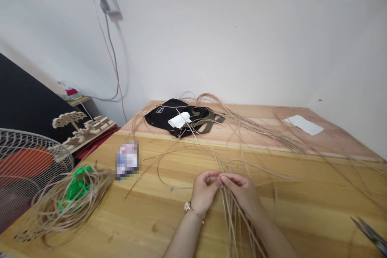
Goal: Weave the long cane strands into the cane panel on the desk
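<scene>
Left hand (204, 191) and right hand (242, 193) are being brought together at the fingertips, pinching thin cane strips (226, 213) just above the wooden table (169, 217). The strips are being gripped at their gathered point, the likeliest firm hold, since such light, springy strands seem apt to slip apart.
</scene>
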`<state>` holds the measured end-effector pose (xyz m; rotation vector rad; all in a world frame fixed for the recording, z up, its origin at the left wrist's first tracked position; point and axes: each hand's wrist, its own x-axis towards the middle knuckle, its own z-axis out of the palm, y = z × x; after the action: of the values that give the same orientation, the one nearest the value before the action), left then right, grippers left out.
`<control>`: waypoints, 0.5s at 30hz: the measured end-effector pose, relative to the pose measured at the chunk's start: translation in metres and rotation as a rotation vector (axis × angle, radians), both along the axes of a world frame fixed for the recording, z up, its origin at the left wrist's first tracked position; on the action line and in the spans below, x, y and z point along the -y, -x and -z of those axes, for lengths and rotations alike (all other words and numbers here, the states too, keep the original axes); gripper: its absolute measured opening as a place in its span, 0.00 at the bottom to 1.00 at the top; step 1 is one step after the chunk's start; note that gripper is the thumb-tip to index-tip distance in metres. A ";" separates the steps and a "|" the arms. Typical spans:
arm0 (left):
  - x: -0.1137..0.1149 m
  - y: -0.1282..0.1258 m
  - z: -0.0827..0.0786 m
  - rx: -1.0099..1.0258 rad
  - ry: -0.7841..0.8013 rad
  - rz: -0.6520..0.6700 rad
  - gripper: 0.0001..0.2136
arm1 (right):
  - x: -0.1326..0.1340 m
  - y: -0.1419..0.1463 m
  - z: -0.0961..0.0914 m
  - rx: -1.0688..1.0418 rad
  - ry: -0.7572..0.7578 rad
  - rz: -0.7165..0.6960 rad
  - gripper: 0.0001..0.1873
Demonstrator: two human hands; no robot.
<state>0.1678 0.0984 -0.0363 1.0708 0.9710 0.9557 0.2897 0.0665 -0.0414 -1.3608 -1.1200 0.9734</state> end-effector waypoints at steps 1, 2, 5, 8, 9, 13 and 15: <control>0.000 0.000 -0.001 0.019 0.021 0.009 0.16 | 0.000 0.000 0.000 0.012 -0.007 0.011 0.13; 0.000 0.000 -0.003 0.030 0.040 0.017 0.16 | 0.000 0.000 0.000 0.027 -0.014 0.022 0.13; 0.000 0.000 -0.006 0.017 0.076 0.023 0.13 | 0.001 0.001 0.001 0.078 -0.036 0.054 0.11; 0.001 -0.002 -0.006 -0.044 0.062 -0.004 0.10 | 0.002 0.003 0.002 0.129 -0.043 0.087 0.11; 0.002 -0.003 -0.006 -0.067 0.052 -0.016 0.09 | 0.003 0.004 0.001 0.144 -0.042 0.097 0.10; 0.003 -0.005 -0.004 -0.123 0.004 -0.051 0.09 | 0.002 0.004 0.000 0.189 -0.033 0.136 0.11; 0.003 -0.005 -0.003 -0.125 -0.015 -0.051 0.10 | 0.001 0.000 -0.002 0.210 -0.027 0.168 0.12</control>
<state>0.1728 0.0952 -0.0337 1.1337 1.0995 0.9478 0.2899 0.0653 -0.0397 -1.5351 -1.1482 0.7041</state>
